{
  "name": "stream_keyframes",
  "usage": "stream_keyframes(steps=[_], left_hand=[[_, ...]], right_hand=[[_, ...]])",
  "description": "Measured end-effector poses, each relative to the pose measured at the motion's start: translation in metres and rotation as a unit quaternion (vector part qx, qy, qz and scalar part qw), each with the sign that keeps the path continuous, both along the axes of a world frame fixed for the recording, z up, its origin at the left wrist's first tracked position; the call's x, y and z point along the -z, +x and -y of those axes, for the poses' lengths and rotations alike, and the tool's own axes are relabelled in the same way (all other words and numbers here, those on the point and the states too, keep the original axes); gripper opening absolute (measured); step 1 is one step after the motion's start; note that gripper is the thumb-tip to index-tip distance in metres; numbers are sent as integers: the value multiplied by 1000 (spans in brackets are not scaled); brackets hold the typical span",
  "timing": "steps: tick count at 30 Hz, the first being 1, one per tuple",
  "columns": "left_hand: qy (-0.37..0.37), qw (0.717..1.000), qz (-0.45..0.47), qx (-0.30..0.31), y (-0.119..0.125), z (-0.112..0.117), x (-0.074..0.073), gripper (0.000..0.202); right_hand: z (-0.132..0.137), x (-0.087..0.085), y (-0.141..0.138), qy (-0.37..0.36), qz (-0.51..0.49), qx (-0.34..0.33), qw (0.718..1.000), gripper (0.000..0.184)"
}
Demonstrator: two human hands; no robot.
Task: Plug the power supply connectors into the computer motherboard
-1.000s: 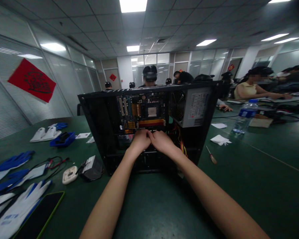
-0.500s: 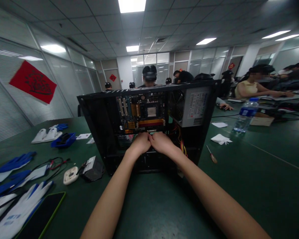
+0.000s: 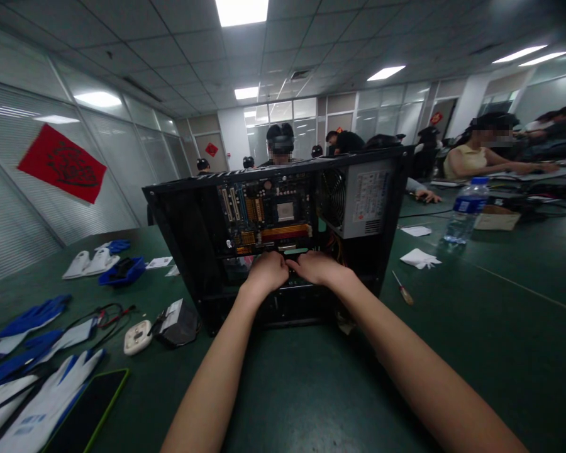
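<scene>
A black computer case stands before me on the green table, its open side facing me. Inside it are a motherboard with a square processor, and a silver power supply at the upper right. Below the motherboard, my left hand is closed, with its fingers curled away from me. Close by on its right, my right hand has curled fingers and its thumb pointing toward the left hand. Both reach into the case near a metal crossbar. Whatever the fingertips hold is hidden.
Left lie gloves, a phone, a blue tray, a white round-cornered item and a dark block. A screwdriver, crumpled tissue and water bottle are right. Other people sit beyond.
My hands have moved slightly apart, and the right thumb now shows pointing left. The right wrist has risen a little. The view has shifted slightly; the case stays in place.
</scene>
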State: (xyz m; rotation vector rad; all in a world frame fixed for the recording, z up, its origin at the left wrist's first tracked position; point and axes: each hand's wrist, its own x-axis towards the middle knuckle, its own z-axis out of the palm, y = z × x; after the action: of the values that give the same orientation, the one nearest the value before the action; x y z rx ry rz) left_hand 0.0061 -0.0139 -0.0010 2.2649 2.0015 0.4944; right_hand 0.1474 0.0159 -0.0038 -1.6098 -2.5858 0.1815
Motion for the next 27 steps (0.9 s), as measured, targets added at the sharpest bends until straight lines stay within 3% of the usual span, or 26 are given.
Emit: stream_keyframes(steps=[3, 6, 10, 14, 17, 20, 24, 27], left_hand=[[4, 1000, 0, 0, 1, 1, 0, 21], [10, 1000, 10, 15, 0, -1, 2, 20], [40, 998, 35, 40, -2, -7, 4, 26], [39, 994, 64, 76, -6, -6, -4, 34], [6, 984, 103, 145, -10, 6, -20, 40], [11, 970, 118, 210, -12, 27, -40, 43], [-5, 963, 68, 259, -11, 54, -63, 43], [-23, 964, 40, 262, -11, 65, -73, 40]], right_hand=[[-8, 1, 8, -82, 52, 10, 995, 43], [-10, 1, 8, -82, 49, 19, 995, 38], [-7, 1, 7, 15, -36, 34, 999, 40], [-10, 2, 7, 116, -207, 15, 971, 43], [-14, 1, 4, 160, -340, 4, 927, 52], [-16, -5, -1, 171, -474, 6, 864, 54], [-12, -15, -5, 98, -616, -5, 782, 55], [-8, -18, -8, 19, -691, -13, 723, 51]])
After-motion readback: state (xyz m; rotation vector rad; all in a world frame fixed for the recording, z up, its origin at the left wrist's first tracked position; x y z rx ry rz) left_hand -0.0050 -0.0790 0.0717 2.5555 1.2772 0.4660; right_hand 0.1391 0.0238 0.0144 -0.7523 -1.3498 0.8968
